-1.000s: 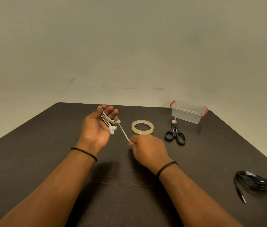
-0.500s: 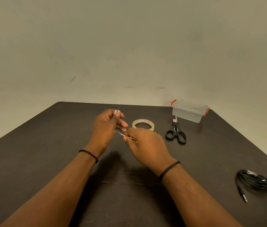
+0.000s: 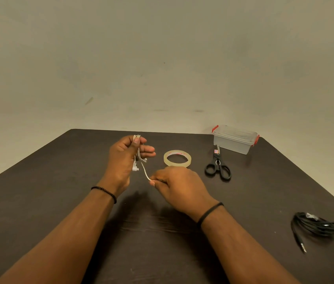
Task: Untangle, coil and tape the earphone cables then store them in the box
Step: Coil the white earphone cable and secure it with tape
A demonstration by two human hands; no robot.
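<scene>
Wide dark table (image 3: 39,212) fills the lower view, a plain pale wall (image 3: 162,58) rising behind it, and 2 bare forearms reach in from the bottom edge, each wrist wearing a thin black band. The left hand (image 3: 124,158) is raised above the table, fingers curled closed around a bundle of white earphone cable (image 3: 138,154), loops poking out above the thumb and the earbuds hanging just below the palm. From that bundle 1 loose strand runs down and to the right, straight into the right hand (image 3: 179,184), which is closed in a pinch, thumb and forefinger tips nipping the cable's free end just above the table. Over at the far right corner sits the clear box (image 3: 234,141), lid on, with red clips at both ends. Just in front of it, black-handled scissors (image 3: 217,168) lie flat, blades pointing toward the box and nearly touching it. Near the right edge, well apart from everything else, a coiled black earphone cable (image 3: 315,225) rests with its plug trailing toward the viewer. Between the scissors and the hands, a roll of clear tape (image 3: 177,158) lies flat, just beyond the right knuckles.
</scene>
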